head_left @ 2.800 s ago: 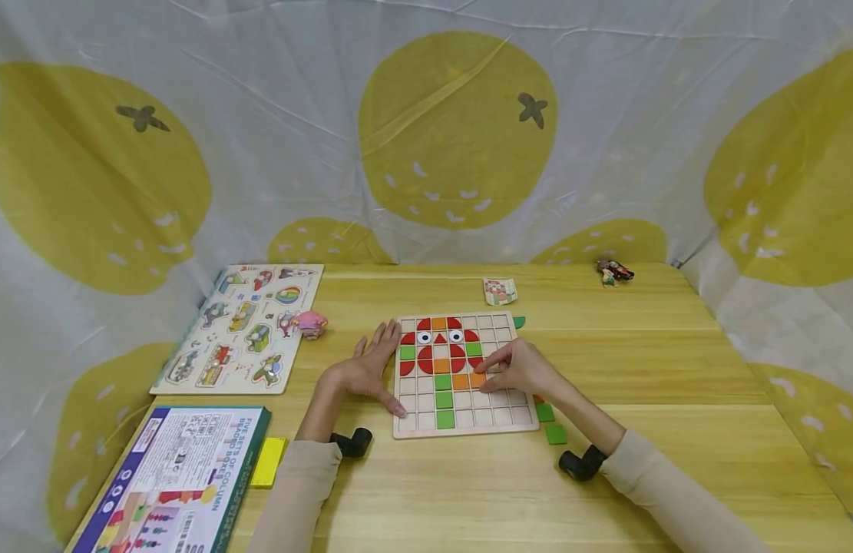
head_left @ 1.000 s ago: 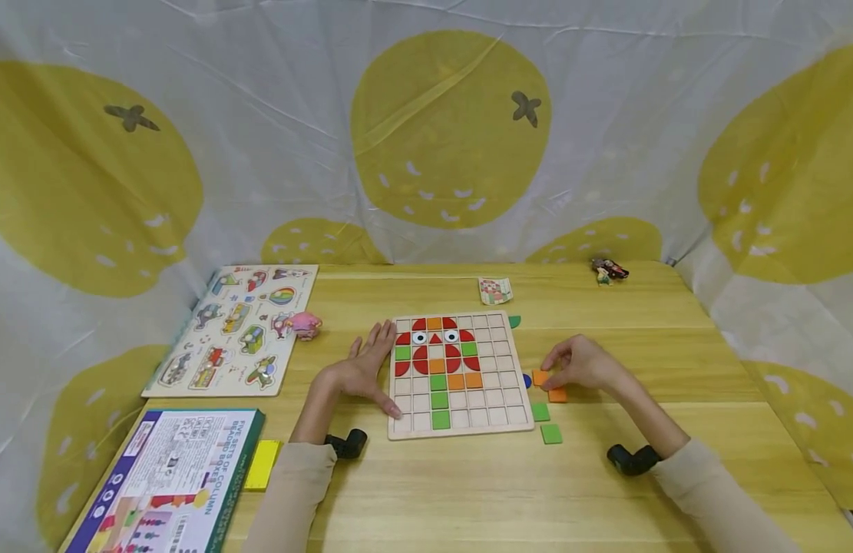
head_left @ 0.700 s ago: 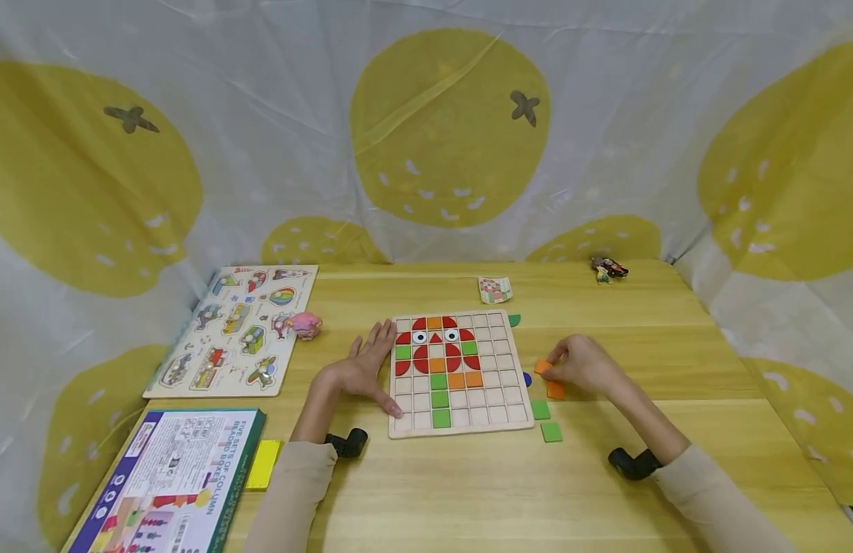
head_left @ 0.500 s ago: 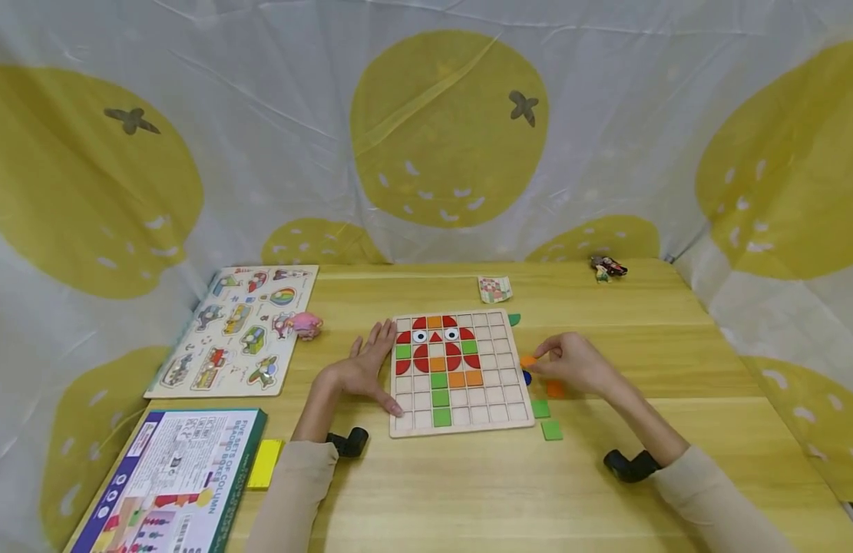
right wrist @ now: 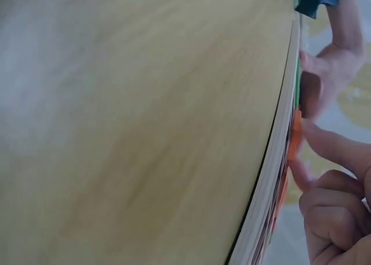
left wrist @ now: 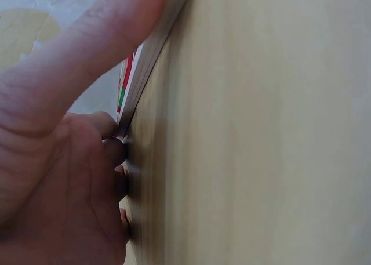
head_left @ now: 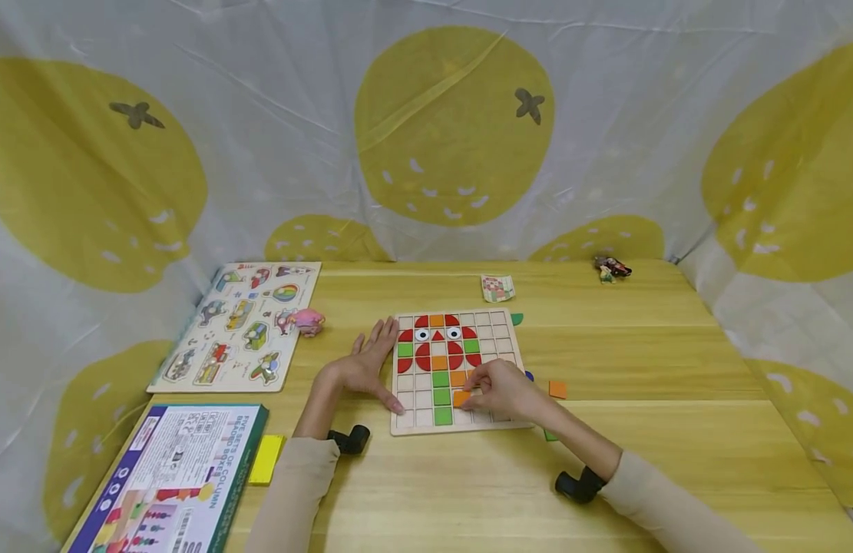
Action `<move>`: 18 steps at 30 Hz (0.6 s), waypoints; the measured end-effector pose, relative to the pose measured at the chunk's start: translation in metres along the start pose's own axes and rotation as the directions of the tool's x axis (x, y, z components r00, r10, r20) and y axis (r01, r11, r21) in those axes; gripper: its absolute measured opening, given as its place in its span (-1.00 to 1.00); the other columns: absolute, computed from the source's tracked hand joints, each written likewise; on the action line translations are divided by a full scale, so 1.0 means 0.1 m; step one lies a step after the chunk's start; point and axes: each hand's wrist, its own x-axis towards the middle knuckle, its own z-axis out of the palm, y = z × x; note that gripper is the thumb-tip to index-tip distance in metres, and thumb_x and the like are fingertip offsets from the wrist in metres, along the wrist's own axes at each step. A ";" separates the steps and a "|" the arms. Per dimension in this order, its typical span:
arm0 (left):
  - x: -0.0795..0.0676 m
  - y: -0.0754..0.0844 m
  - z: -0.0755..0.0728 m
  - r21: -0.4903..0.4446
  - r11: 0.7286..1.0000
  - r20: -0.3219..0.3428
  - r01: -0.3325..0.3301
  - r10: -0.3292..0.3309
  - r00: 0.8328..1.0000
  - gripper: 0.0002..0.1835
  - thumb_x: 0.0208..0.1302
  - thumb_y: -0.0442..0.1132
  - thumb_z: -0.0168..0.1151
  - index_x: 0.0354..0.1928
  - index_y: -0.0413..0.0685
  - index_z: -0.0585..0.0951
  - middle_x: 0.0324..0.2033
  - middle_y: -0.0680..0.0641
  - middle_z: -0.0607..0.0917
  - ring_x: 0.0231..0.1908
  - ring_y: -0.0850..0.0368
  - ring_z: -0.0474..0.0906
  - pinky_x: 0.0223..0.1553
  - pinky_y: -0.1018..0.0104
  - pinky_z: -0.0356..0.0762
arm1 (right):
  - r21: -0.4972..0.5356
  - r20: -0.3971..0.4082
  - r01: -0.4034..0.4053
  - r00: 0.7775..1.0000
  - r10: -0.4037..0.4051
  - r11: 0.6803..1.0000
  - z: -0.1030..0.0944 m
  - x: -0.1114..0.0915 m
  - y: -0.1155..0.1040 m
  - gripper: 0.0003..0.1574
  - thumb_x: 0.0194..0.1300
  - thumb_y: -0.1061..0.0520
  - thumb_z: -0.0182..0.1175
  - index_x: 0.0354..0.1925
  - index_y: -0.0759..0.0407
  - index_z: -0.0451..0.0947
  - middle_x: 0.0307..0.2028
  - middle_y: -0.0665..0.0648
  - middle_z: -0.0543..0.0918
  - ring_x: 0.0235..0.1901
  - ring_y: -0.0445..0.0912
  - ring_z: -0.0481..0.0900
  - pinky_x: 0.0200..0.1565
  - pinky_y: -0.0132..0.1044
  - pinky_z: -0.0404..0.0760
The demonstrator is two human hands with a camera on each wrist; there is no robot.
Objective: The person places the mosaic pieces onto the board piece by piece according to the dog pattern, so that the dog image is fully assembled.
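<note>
A wooden grid board (head_left: 500,332) lies on the table, bearing red, green and orange tiles and two white eye pieces. My left hand (head_left: 360,372) rests along its left side, fingers extended and thumb on the lower left edge. In the left wrist view, that thumb touches the board's rim (left wrist: 152,50). Between thumb and index finger, my right hand (head_left: 505,388) pinches an orange square tile (head_left: 461,399) over a cell beside the green column. The right wrist view shows this tile (right wrist: 295,134) tilted against the board; whether it sits in the cell I cannot tell.
Right of the board lie an orange tile (head_left: 557,389), a partly hidden green tile (head_left: 550,435) and a blue piece (head_left: 530,375). Behind it is a small pattern card (head_left: 497,289). A picture puzzle (head_left: 236,330), pink toy (head_left: 308,322) and box (head_left: 170,476) occupy the left.
My right hand placed an orange tile, went right, picked up another beside the board and carried it left onto the grid. The left hand has stayed at the board's edge.
</note>
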 end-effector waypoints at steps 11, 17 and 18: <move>-0.01 -0.03 0.01 0.009 1.000 -0.004 0.002 -0.002 1.000 0.62 -0.38 0.23 0.61 0.51 -0.06 -0.41 0.52 -0.11 -0.45 0.51 -0.06 -0.60 0.49 -0.17 -0.51 | -0.070 -0.023 0.079 0.996 -0.080 0.994 -0.01 0.05 -0.04 -0.78 -0.05 0.12 0.52 -0.33 0.02 0.78 -0.47 -0.02 0.72 -0.60 -0.23 0.24 -0.60 -0.49 0.13; 0.00 -0.03 0.01 0.016 1.000 -0.005 0.000 0.000 1.000 0.62 -0.37 0.24 0.60 0.51 -0.05 -0.41 0.52 -0.09 -0.45 0.51 -0.06 -0.60 0.49 -0.17 -0.51 | -0.094 -0.029 0.048 0.998 -0.051 0.994 -0.04 0.09 -0.08 -0.79 -0.08 0.13 0.53 -0.36 0.04 0.78 -0.41 -0.05 0.74 -0.51 -0.19 0.32 -0.54 -0.48 0.21; 0.00 -0.03 0.00 0.016 1.000 -0.005 0.001 -0.001 1.000 0.61 -0.37 0.24 0.60 0.51 -0.05 -0.41 0.52 -0.09 -0.45 0.51 -0.06 -0.60 0.49 -0.16 -0.51 | -0.092 -0.026 0.048 0.998 -0.050 0.995 -0.04 0.09 -0.08 -0.79 -0.08 0.13 0.53 -0.36 0.03 0.78 -0.41 -0.05 0.74 -0.51 -0.19 0.32 -0.54 -0.48 0.22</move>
